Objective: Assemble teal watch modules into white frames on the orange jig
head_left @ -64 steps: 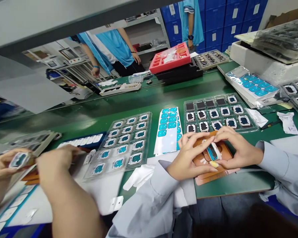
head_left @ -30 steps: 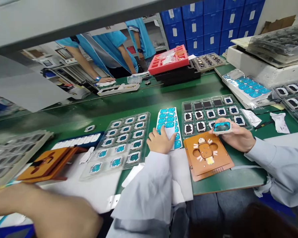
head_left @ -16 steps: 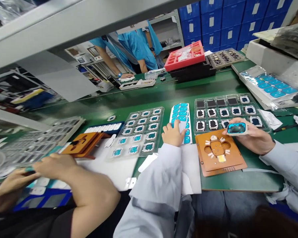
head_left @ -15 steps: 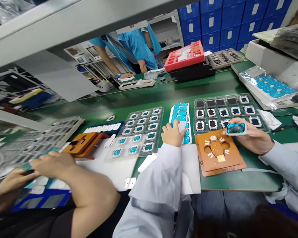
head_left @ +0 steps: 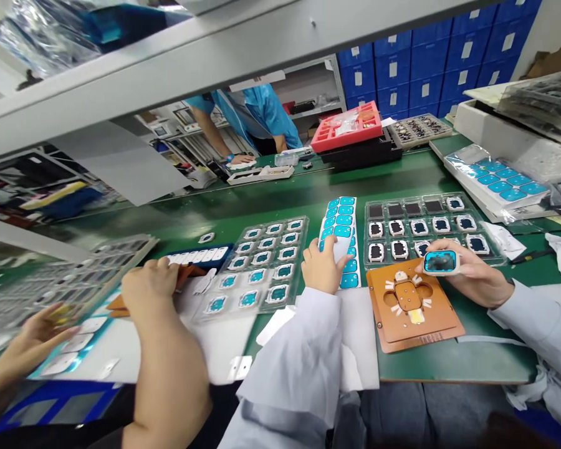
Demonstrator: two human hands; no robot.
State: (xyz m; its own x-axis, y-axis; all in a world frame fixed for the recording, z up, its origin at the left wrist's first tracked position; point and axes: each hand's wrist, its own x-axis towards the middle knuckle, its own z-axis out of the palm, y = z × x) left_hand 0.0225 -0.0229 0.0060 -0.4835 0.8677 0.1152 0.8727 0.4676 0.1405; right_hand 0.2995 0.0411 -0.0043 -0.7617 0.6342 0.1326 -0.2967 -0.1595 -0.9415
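Note:
My right hand (head_left: 479,274) grips a pale watch case (head_left: 442,262) by its sides, with a dark, blue-edged face turned toward me. It hangs above the right rear corner of an orange-brown fixture plate (head_left: 427,327), which has a shaped recess and white pads. My left hand (head_left: 325,265) rests with spread fingers on a white sheet of blue adhesive pieces (head_left: 343,220). A pale bare patch of the sheet shows between its thumb and fingers. Behind the fixture, a clear tray (head_left: 369,240) holds several white-framed watch parts; my right hand covers its front part.
Another clear tray (head_left: 303,249) of watch parts lies left of the sheet. At far left a co-worker's hands (head_left: 152,284) work by an orange fixture. A red tray (head_left: 348,128) sits at the back, bagged blue stickers (head_left: 505,178) at right. A shelf beam (head_left: 262,50) crosses overhead.
My view has tilted up slightly, so the bench sits lower. My hands keep nearly the same places. The co-worker's nearer hand has moved right to the orange fixture.

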